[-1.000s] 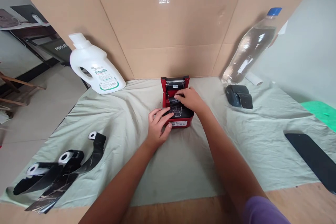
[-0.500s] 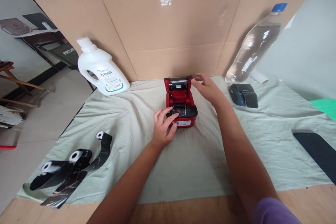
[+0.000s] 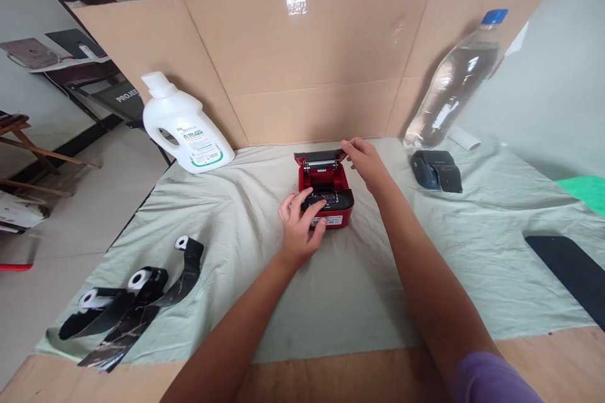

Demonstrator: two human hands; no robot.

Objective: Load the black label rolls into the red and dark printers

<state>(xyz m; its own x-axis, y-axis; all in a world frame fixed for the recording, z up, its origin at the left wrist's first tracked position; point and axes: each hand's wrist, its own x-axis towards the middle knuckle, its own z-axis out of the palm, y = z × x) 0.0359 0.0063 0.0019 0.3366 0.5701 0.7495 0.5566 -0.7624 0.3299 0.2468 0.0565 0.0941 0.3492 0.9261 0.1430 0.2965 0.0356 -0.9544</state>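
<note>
Head view: a red box (image 3: 339, 201) on the table (image 3: 340, 302), lid (image 3: 319, 155) half raised, its corner pinched by the right hand (image 3: 363, 165). The left hand (image 3: 301, 228), fingers spread, hides part of an unreadable front label (image 3: 334, 220). A phone (image 3: 564, 271) is cut off at right. A white bottle (image 3: 177, 114) reading "衣物" partly hides a chair (image 3: 104, 96) marked "PROJE".

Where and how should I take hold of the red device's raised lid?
Probably pinch the right corner of the lid, coming from the right: it stands tilted open, free edge raised above the body, while the left hand occupies the front-left.
</note>
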